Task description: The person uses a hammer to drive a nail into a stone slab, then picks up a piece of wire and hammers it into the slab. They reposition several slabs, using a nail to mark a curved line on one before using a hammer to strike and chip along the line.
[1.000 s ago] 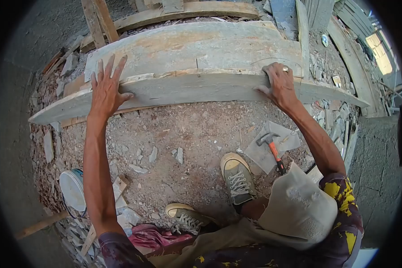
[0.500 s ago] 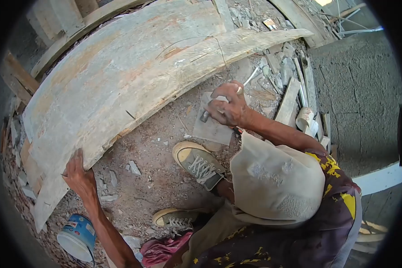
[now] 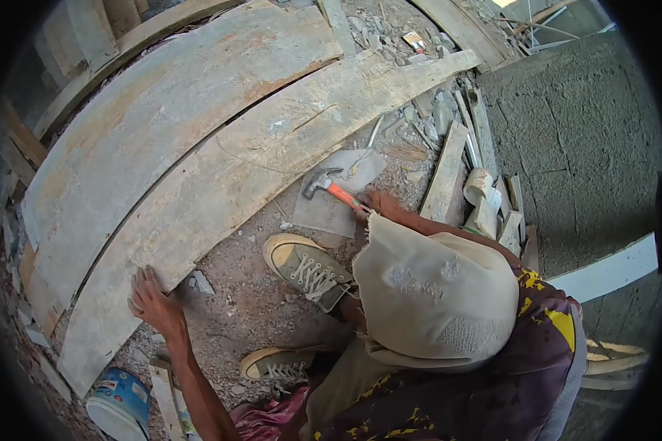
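Observation:
A long, pale wooden plank point(image 3: 221, 173) stretches diagonally over the rubble. My left hand point(image 3: 157, 303) rests at its near edge toward the left end, fingers spread on the wood and gripping nothing visible. My right hand point(image 3: 381, 206) is closed around the lower handle of a claw hammer point(image 3: 338, 192), which has an orange grip and a dark steel head. The hammer head is over a flat grey sheet piece point(image 3: 324, 213) on the ground, close to the plank's edge. My sleeve and a cloth partly hide the right hand.
Beyond the plank lies a wide weathered board point(image 3: 176, 117). A blue bucket point(image 3: 121, 400) stands at lower left. Offcuts point(image 3: 445, 169) and white pipe pieces point(image 3: 478, 185) lie at right, beside a rough concrete surface point(image 3: 566, 147). My shoes point(image 3: 309, 268) are on the debris-strewn ground.
The plank has shifted nearer me, and a dark gap now shows between it and the wide board. My right hand has drawn back along the hammer, revealing its head. My left fingers have spread.

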{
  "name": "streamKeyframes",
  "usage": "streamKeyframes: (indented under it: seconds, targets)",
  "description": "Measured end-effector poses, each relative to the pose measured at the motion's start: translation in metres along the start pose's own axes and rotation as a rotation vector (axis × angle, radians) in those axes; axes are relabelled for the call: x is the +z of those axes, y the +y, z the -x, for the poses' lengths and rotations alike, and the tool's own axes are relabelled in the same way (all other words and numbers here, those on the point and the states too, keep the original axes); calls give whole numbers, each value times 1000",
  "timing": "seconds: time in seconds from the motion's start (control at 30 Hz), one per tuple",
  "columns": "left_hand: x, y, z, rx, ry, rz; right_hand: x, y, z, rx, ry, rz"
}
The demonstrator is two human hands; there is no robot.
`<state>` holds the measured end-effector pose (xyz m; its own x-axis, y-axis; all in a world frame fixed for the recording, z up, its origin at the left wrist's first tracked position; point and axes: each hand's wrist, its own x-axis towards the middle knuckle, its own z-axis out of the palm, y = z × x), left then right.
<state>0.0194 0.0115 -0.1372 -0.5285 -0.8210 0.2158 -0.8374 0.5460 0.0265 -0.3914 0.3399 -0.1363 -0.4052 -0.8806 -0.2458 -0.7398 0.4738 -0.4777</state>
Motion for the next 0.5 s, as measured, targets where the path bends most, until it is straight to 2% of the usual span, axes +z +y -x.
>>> streamKeyframes:
  seconds: [0.03, 0.1, 0.13, 0.17, 0.23, 0.27, 0.3, 0.33, 0.37, 0.4, 0.43, 0.47, 0.5]
  targets:
    - [-7, 0, 6, -50, -77, -15, -9, -8, -1, 5, -84, -192]
    - [-40, 14, 5, -78, -194, -13, -26, -33, 4, 410, -174, -566]
    - [-64, 21, 8, -65, -186, -21, -13, -6, 13, 333, -105, -624]
    - [-79, 29, 9, -43, -172, -15, -1, 26, 21, 310, -85, -807]
    - [-86, 28, 19, -8, -92, 335, -27, -4, 28, -132, 103, -69]
    - [-88, 32, 21, -192, -323, 616, -44, -23, 17, -163, 78, -78]
    - [-89, 37, 23, -370, -551, 907, -58, -44, 13, -112, -26, -81]
    - [-84, 45, 25, -635, -675, 1214, -72, -66, 11, -55, -123, -79]
    - [-74, 54, 27, -897, -786, 1521, -86, -92, 3, -65, -128, -78]
    - [-63, 66, 28, -901, -783, 1522, -96, -122, -12, -144, -103, -43]
    - [-50, 80, 30, -1055, -704, 1758, -103, -149, -25, -221, -77, -6]
    - [-39, 95, 31, -1210, -608, 1991, -109, -172, -34, -203, -44, -54]
    - [-29, 110, 31, -1208, -609, 1989, -112, -191, -39, -186, -6, -104]
